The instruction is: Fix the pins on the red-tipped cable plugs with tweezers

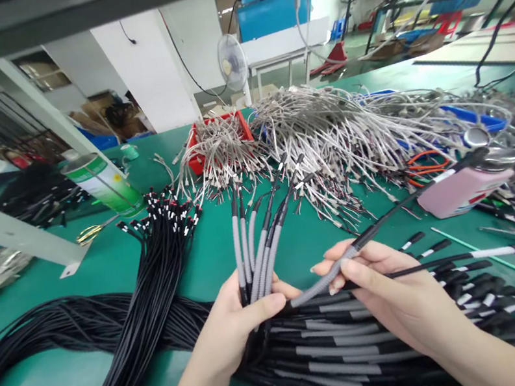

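My left hand (252,312) is closed around several black cables with grey corrugated sleeves (262,264), their ends fanned upward. In my right hand (381,284), thumb and fingers pinch one more grey-sleeved cable (324,280), whose black end slants up to the right. Its lower tip reaches the left thumb. Below both hands lies a thick pile of similar sleeved cables (337,344), with white-labelled black ends toward the right. A bundle of thin black cables (152,270) with small white-tagged connectors lies left of my left hand.
Behind the hands, white cables (322,136) are heaped, some in a red bin (246,125). A pink bottle (467,187) and orange-handled tool (425,165) are at right. A green-white can (105,182), gold-handled scissors (89,234) and a metal post (6,228) are at left.
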Demonstrator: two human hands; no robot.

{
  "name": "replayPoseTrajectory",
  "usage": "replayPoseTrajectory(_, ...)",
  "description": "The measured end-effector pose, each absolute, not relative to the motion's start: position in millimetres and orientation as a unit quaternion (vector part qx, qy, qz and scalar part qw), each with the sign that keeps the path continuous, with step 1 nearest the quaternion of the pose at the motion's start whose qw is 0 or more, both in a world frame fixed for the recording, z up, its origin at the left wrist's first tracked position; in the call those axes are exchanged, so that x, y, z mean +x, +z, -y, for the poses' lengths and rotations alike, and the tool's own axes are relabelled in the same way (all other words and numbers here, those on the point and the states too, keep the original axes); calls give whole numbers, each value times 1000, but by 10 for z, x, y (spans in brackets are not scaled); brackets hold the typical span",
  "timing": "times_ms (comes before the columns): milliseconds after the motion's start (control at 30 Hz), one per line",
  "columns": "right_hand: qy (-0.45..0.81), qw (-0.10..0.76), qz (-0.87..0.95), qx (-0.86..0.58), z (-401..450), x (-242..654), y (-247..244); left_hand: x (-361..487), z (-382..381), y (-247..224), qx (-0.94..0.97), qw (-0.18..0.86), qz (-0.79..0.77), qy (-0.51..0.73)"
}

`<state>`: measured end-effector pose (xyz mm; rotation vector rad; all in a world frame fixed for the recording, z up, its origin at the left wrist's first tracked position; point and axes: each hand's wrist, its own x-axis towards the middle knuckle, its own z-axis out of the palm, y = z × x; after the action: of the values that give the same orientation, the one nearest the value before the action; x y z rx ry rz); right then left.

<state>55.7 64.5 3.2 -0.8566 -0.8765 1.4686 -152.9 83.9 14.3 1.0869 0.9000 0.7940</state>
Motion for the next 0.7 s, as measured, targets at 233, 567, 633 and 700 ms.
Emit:
replayPoseTrajectory(233, 619, 581, 375, -372, -651, 561, 36, -1536, -844, 127, 487, 667, -412, 386)
replayPoseTrajectory(567, 620, 592, 357, -372, -654, 561, -11, -1554, -836, 81, 431, 692, -406, 413)
replayPoseTrajectory(633, 622, 587, 357, -377, -655, 562, -10, -1555, -831, 88, 429, 695, -403, 413)
replayPoseTrajectory(700, 623, 582, 356, -383, -660, 560, -8, -1556, -827, 94, 429, 697, -401, 413)
